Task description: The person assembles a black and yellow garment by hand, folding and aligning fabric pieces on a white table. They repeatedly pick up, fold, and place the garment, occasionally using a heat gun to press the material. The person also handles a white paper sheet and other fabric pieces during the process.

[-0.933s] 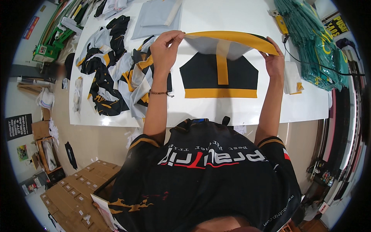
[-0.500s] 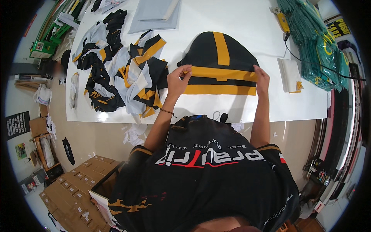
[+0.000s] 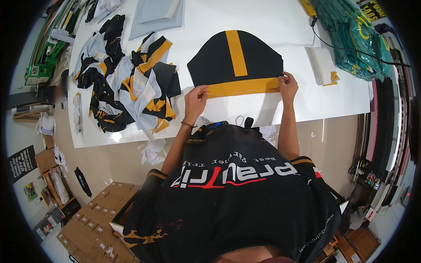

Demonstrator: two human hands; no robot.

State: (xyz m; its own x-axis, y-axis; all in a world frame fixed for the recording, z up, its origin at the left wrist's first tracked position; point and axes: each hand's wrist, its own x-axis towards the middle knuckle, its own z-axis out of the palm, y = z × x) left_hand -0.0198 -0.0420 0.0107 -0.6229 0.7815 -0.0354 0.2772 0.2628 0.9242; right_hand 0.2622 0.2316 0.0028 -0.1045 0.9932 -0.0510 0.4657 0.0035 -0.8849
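Black-and-yellow fabric panel lies before you on the white table, its straight edge toward you, between your two hands. Your left hand has thumb and fingertips pinched together on the near left corner; your right hand pinches the right end likewise. Both grips take only the margin; the rest of the panel extends beyond your fingers. Whether the held edge touches the table: cannot tell. Yellow band runs from grip to grip; past it, a yellow stripe crosses the black body to the rounded far edge. Left of your left hand, well apart: a crumpled fabric heap. Right of the panel: a folded white piece. Farthest: folded grey sheets, beyond the heap.
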